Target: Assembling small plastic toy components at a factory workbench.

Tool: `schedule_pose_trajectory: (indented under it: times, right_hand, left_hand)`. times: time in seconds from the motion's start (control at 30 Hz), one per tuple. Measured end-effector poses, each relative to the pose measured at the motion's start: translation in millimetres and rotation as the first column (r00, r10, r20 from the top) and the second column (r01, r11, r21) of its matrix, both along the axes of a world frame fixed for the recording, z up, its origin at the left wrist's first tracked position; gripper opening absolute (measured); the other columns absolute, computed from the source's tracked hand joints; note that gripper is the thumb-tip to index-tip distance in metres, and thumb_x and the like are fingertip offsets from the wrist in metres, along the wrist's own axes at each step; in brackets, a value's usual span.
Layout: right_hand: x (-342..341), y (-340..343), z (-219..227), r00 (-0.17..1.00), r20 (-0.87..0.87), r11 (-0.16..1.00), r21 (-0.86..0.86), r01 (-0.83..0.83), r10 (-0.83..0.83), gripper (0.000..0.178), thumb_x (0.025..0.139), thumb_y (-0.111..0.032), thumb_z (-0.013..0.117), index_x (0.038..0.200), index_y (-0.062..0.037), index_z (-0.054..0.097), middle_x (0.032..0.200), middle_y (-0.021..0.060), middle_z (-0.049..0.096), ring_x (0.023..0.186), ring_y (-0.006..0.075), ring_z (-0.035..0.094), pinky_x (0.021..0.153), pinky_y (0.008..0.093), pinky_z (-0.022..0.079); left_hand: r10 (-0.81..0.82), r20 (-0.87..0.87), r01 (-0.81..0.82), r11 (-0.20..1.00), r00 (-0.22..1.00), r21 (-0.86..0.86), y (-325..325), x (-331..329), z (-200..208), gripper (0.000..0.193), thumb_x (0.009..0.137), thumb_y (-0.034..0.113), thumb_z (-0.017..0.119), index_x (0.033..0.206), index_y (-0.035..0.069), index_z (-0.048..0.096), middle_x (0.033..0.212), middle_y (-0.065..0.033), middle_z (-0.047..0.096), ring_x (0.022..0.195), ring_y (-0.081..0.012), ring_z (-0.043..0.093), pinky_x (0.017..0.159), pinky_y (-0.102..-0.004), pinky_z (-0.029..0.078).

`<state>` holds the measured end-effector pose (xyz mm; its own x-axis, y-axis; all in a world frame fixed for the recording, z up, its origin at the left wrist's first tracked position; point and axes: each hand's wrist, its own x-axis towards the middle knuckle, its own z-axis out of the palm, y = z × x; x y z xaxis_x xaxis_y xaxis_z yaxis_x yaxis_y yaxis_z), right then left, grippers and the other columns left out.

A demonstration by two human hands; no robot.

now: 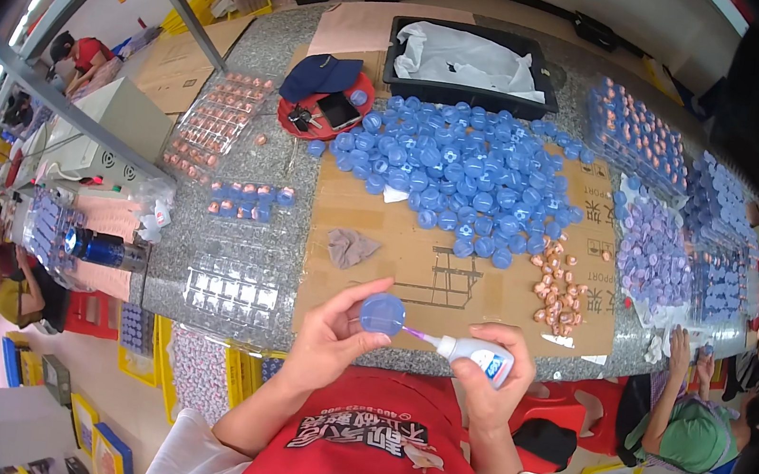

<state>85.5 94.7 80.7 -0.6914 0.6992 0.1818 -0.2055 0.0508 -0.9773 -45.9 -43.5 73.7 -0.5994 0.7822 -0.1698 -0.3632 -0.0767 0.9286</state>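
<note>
Between the thumb and fingers of my left hand (335,332) is a round translucent blue cap (382,314), held above the near edge of the table. My right hand (498,372) grips a small white glue bottle (472,353), tilted so its thin purple-tipped nozzle points left and meets or nearly meets the cap's rim. Beyond my hands, a large heap of similar blue caps (474,173) covers the cardboard. Small orange-and-white pieces (559,299) lie scattered to the right of the heap, and a crumpled brownish cloth (351,249) lies on the left.
A clear plastic tray (233,293) lies at left, with a partly filled tray (250,202) behind. A red dish (320,130) holds a cap, keys and phone. A lined black bin (474,63) stands at the back. Purple pieces (654,264) are heaped right; a co-worker (694,432) sits there.
</note>
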Motion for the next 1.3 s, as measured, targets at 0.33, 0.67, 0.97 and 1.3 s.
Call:
schedule_pose_trajectory:
  times: [0.33,0.67,0.97,1.3]
  right_hand:
    - [4.6,11.4,19.4,0.998,-0.002,0.94,0.336,-0.054,0.058,0.021,0.064,-0.006,0.07,0.082,-0.0018,0.059,0.072,0.0103,0.064,0.059,0.0161,0.062,0.052,0.0235,0.047]
    - [9.9,41.4,23.0,0.981,-0.031,0.94,0.295,-0.174,0.191,0.019,0.065,-0.003,0.068,0.082,-0.0004,0.06,0.071,0.0111,0.064,0.059,0.017,0.063,0.052,0.0243,0.047]
    - [21.6,73.7,19.6,0.981,-0.054,0.928,0.336,-0.158,0.187,0.017,0.066,-0.004,0.066,0.081,0.0,0.058,0.069,0.011,0.063,0.057,0.0163,0.061,0.05,0.0241,0.046]
    - [40.1,104.2,18.9,0.981,-0.07,0.906,0.399,-0.139,0.181,0.021,0.065,-0.004,0.069,0.082,0.0,0.059,0.069,0.0093,0.063,0.056,0.0169,0.061,0.048,0.0243,0.047]
  left_hand:
    - [0.04,-0.058,-0.038,0.998,0.998,0.044,13.0,7.1,12.8,0.048,0.067,-0.013,0.062,0.111,-0.006,0.045,0.109,-0.0202,0.053,0.095,-0.0209,0.056,0.079,-0.0298,0.049]
    - [0.072,-0.106,-0.07,0.997,0.992,0.023,35.4,26.9,18.4,0.045,0.069,-0.015,0.06,0.111,-0.006,0.046,0.103,-0.0149,0.054,0.096,-0.021,0.055,0.08,-0.0295,0.049]
    - [0.147,-0.072,-0.148,0.989,0.987,-0.013,61.1,52.8,21.5,0.044,0.067,-0.014,0.062,0.108,-0.005,0.047,0.099,-0.0152,0.055,0.092,-0.0202,0.057,0.078,-0.029,0.05]
    - [0.195,-0.098,-0.193,0.981,0.976,0.032,90.0,74.1,16.6,0.043,0.068,-0.013,0.062,0.107,-0.005,0.044,0.101,-0.0185,0.056,0.092,-0.0211,0.057,0.079,-0.0299,0.049]
